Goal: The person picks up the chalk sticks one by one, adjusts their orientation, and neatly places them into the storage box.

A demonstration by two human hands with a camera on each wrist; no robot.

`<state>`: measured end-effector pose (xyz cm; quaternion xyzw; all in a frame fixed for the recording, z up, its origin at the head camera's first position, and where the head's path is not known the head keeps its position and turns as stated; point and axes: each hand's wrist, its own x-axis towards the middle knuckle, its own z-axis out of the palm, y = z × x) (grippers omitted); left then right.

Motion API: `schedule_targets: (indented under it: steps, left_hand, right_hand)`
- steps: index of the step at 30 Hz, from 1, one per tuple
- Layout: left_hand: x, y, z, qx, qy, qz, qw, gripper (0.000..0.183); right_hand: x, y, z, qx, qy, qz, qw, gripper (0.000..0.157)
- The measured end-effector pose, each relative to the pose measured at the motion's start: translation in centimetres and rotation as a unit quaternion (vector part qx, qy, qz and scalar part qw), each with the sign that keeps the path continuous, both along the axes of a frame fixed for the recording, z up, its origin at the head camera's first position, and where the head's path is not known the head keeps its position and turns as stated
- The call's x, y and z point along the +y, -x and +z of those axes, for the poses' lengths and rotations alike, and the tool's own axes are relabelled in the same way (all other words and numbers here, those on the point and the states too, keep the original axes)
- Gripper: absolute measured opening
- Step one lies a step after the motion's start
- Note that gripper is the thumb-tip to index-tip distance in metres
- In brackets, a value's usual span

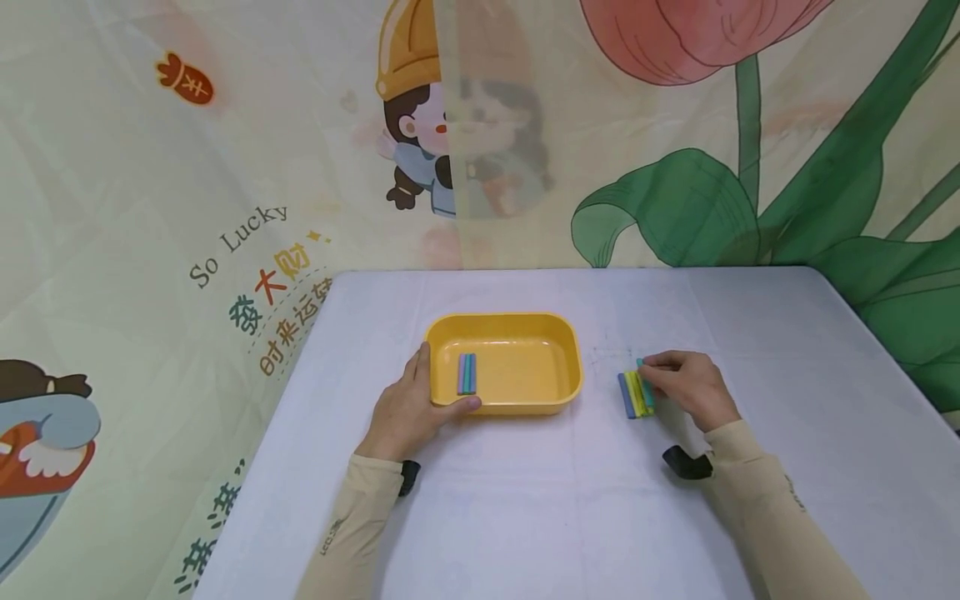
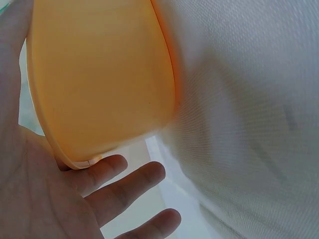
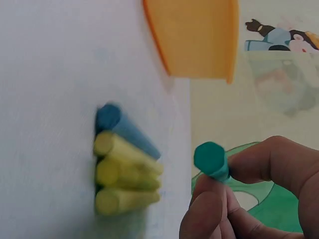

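Observation:
My left hand [image 1: 405, 408] holds the left front corner of a yellow plastic tray [image 1: 530, 408], thumb along the front rim and fingers at the left side. In the left wrist view, several fingers [image 2: 129, 194] spread loosely beyond the tray wall. Inside the tray, purple, teal and blue chalk sticks [image 1: 467, 373] lie side by side at the left. My right hand [image 1: 693, 390] pinches a green chalk stick [image 3: 209, 158] between thumb and fingers, raised over the table. Beside it lie a blue chalk stick [image 3: 130, 132] and three yellow chalk sticks [image 3: 132, 174] in a row.
A white cloth [image 1: 510, 500] covers the table. Behind it hangs a printed backdrop [image 1: 315, 125] with cartoon figures, lettering and a large flower. A black wrist strap [image 1: 687, 463] shows at my right sleeve, another [image 1: 408, 477] at my left.

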<state>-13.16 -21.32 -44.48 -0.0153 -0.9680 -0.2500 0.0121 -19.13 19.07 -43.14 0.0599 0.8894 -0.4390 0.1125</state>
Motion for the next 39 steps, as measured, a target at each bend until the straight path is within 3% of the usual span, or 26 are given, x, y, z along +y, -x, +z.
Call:
schedule_targets:
  steps: [9,16,25,39]
  left_hand:
    - [-0.1,0.0,-0.1,-0.002,-0.003,-0.002,1.0000,0.134]
    - [-0.2,0.0,-0.2,0.005,0.000,-0.005,1.0000,0.134]
    - [-0.2,0.0,-0.4,0.005,-0.001,-0.004,1.0000,0.134]
    - [-0.3,0.1,-0.6,0.007,-0.008,-0.003,0.9999,0.134]
  right_hand:
    - [-1.5,-0.4,0.0,-0.036,0.141,0.027,0.989,0.062]
    - [-2.7,-0.8,0.5,-0.021,0.170,0.027,0.985,0.068]
    - [-4.9,-1.0,1.5,-0.021,0.206,0.047,0.977,0.062]
    - [-8.5,0.0,3.3,-0.019,0.229,0.064,0.971,0.058]
